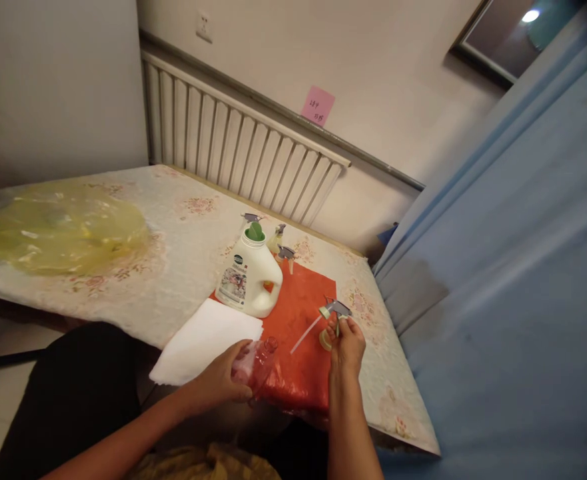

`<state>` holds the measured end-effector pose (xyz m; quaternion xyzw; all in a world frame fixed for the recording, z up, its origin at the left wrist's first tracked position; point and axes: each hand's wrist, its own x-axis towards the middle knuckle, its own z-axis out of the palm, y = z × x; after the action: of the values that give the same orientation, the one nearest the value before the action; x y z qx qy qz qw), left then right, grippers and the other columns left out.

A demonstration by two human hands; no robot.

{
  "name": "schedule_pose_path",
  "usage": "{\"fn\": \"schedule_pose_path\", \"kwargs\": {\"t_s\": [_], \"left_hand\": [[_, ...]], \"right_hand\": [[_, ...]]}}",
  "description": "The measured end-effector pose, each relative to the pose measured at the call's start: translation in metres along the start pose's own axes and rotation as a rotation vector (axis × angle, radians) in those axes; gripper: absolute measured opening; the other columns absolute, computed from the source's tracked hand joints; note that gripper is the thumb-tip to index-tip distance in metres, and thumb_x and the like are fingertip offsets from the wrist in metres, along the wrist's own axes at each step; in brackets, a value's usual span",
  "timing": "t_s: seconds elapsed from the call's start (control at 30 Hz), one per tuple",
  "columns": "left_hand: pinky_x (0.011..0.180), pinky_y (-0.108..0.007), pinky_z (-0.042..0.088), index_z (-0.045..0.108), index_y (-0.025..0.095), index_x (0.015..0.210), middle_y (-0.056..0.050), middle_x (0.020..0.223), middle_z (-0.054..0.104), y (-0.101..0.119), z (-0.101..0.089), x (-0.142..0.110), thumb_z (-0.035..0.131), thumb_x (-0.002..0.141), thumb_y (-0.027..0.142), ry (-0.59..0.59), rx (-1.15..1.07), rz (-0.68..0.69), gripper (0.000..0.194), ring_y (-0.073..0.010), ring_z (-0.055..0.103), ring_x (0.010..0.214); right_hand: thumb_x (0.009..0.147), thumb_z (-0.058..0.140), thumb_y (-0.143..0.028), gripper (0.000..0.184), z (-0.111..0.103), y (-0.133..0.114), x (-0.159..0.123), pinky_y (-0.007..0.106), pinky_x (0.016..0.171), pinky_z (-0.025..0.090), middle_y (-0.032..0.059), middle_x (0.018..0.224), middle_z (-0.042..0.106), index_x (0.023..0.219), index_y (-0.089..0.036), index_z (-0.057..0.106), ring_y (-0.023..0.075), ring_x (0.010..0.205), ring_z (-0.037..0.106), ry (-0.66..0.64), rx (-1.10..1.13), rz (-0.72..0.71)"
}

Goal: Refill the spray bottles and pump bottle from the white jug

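Observation:
My left hand (228, 375) is wrapped round a clear plastic bottle (262, 363) with an open neck, tilted over the front of a red plastic sheet (306, 373). In my right hand (348, 343) is a grey trigger spray head (337, 308), its thin dip tube (306, 335) pointing down and left, apart from the bottle. A pale round cap or ring (326, 341) shows beside my right fingers. Behind my hands stands a cream detergent jug (246, 273) with a green spout (256, 231). White paper or cloth (206, 343) lies left of the bottle.
More spray heads show behind the jug: one (286, 253) at its right, another (251, 217) farther back. A yellow plastic bag (68, 230) lies on the left of the flowered tablecloth (173, 227). A radiator (238, 143) borders the back; a blue curtain (498, 267) hangs right.

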<state>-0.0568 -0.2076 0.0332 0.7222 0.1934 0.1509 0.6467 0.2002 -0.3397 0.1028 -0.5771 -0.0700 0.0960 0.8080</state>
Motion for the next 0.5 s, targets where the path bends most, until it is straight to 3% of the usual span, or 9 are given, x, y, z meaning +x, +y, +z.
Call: {"fn": "schedule_pose_path", "kwargs": {"t_s": [0.27, 0.5], "left_hand": [[0.111, -0.042, 0.042, 0.046, 0.020, 0.139, -0.013, 0.141, 0.057, -0.002, -0.005, -0.003, 0.079, 0.055, 0.026, 0.038, 0.025, -0.064, 0.091, -0.0362, 0.048, 0.136], [0.112, -0.041, 0.041, 0.044, 0.020, 0.139, -0.012, 0.140, 0.056, -0.004, -0.007, -0.004, 0.080, 0.057, 0.024, 0.035, 0.030, -0.041, 0.089, -0.0328, 0.050, 0.134]], "right_hand": [[0.057, 0.073, -0.038, 0.026, 0.009, 0.048, 0.015, 0.026, 0.044, 0.049, -0.0010, 0.054, 0.067, 0.071, -0.019, 0.062, 0.0157, 0.044, 0.061, -0.048, -0.238, 0.097], [0.061, 0.069, -0.035, 0.016, 0.010, 0.069, 0.017, 0.028, 0.042, 0.047, -0.0006, 0.046, 0.065, 0.062, -0.022, 0.060, 0.0178, 0.040, 0.059, -0.044, -0.418, 0.068]]}}
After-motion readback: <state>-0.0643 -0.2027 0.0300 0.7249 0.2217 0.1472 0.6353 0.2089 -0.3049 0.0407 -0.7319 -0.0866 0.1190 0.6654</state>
